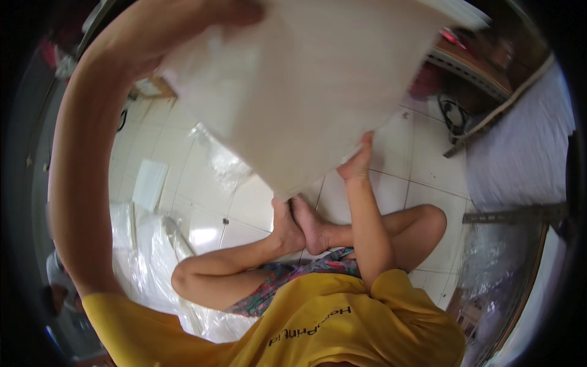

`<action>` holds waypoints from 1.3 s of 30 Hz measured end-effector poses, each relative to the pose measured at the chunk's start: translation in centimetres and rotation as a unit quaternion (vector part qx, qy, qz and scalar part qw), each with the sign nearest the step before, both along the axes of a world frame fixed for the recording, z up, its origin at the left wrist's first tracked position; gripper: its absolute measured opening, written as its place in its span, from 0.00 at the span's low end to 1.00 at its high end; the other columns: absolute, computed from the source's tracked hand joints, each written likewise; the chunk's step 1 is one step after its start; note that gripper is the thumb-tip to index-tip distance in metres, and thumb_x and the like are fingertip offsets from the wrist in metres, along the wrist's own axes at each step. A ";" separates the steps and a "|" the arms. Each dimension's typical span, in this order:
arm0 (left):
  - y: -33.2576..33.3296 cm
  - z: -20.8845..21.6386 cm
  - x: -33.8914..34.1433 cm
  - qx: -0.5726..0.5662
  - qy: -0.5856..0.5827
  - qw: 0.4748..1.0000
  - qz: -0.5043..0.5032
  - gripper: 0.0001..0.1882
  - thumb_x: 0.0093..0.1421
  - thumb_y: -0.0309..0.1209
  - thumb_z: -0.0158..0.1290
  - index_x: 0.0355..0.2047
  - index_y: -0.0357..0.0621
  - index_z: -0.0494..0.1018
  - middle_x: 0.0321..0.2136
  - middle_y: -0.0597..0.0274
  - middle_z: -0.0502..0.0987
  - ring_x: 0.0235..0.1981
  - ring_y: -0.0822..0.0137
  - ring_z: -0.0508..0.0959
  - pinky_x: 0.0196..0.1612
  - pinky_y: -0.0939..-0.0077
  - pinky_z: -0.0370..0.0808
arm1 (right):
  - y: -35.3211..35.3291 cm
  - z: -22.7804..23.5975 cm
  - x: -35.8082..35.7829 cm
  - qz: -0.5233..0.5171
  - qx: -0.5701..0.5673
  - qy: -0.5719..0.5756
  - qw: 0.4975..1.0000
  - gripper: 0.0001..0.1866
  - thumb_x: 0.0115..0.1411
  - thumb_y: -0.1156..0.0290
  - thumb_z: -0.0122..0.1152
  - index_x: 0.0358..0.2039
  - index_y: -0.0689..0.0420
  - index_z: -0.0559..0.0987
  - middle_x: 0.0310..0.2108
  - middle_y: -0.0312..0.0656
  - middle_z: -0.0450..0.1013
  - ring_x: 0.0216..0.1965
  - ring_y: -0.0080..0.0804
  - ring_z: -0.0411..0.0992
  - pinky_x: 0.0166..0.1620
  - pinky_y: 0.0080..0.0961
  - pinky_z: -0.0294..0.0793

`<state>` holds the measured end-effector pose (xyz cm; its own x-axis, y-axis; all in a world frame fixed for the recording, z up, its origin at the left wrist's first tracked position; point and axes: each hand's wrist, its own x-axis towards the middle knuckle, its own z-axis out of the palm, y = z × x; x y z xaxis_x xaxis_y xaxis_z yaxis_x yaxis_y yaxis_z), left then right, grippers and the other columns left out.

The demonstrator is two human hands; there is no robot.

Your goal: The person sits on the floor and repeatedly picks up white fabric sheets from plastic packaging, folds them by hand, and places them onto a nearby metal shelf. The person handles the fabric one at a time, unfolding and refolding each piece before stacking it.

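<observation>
A large, whitish, slightly see-through sheet (pixel 312 85) is raised in front of me, blurred by motion and tilted, one corner hanging near my feet. High on its left side, my left hand (pixel 235 13) is closed at the sheet, its fingers partly hidden and smeared. Lower down, my right hand (pixel 358 160) grips the sheet's near right edge, thumb pointing up along it. I sit cross-legged on the floor, and the sheet covers what lies behind it.
Crumpled clear plastic (pixel 226 162) and a flat white packet (pixel 150 183) lie on the tiled floor (pixel 257 211). Clear plastic bags (pixel 156 244) are piled beside my left knee. At right are a brown shelf (pixel 477 70), a dark cable (pixel 451 116), a metal bar (pixel 510 215) and a large plastic-wrapped bundle (pixel 520 150).
</observation>
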<state>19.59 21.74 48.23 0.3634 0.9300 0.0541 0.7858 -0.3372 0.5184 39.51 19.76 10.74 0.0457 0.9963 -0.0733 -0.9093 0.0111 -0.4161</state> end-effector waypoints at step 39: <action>-1.7 -7.8 3.8 -0.154 -0.269 0.950 -0.048 0.18 0.57 0.26 0.49 0.47 0.31 0.75 0.37 0.60 0.81 0.36 0.74 0.78 0.41 0.81 0.75 | -1.2 -7.4 6.4 0.033 -0.027 0.005 0.999 0.40 0.55 0.42 0.57 0.60 0.58 0.66 0.53 0.49 0.70 0.52 0.42 0.70 0.54 0.38 0.72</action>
